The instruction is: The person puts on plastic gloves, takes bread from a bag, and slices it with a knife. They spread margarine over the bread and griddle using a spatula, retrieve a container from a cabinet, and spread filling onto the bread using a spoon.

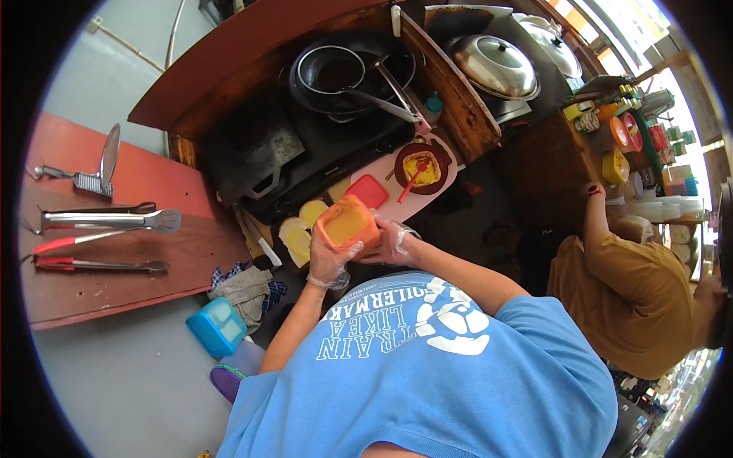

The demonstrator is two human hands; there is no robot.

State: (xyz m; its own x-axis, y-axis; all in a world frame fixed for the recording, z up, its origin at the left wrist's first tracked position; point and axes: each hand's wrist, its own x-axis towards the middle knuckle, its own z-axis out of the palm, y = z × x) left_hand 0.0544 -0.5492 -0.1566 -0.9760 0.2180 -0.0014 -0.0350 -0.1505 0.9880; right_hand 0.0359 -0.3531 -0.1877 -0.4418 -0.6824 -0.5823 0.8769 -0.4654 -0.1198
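Note:
My left hand (330, 264), in a clear plastic glove, grips the near left side of an orange plastic tub (368, 235). A smooth yellow spread (347, 228) shows inside the tub. My right hand (392, 238), also gloved, is closed around the tub's right side. Left of the tub lie a bread slice with something pale yellow on it (295, 238) and another yellowish slice (312, 211). Just beyond the tub is a red square lid (367, 191). Farther right, a dark red plate (439, 181) carries a small container of yellow and red food with a red-handled utensil (412, 183).
Behind the work strip stand a black griddle (259, 156) and a wok (401, 72) with a strainer. A white-handled knife (267, 250) lies at left. Tongs (114, 220) hang on the red-brown board. A co-worker in a brown shirt (626, 298) is at right.

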